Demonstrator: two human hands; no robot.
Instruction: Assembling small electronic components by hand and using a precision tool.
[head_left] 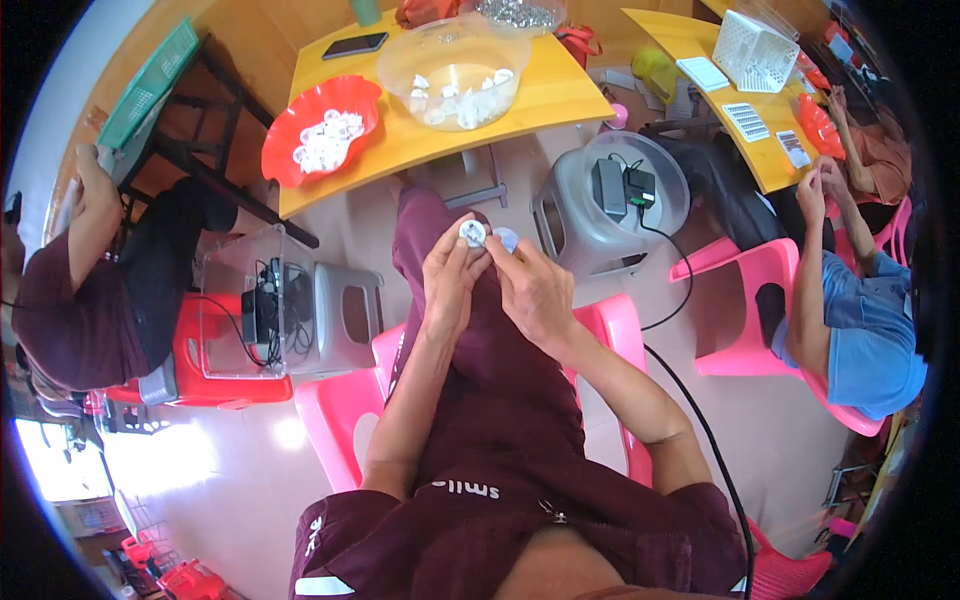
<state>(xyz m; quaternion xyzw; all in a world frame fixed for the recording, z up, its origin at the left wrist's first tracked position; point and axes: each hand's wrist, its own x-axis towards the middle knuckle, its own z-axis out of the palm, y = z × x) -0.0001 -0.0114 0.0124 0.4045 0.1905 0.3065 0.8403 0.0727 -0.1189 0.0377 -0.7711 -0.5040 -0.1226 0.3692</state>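
Holding white piece, yellow table ahead

Small round white part, apparently grey-centred, in left hand

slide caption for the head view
Left hand holding a small round white piece, right hand close beside it, before a yellow table with a scalloped red plastic bowl

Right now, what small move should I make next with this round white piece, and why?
Probably steady the round white piece in your left hand: that hand holds it, and your right hand is close beside it, though whether that one touches the piece isn't clear.
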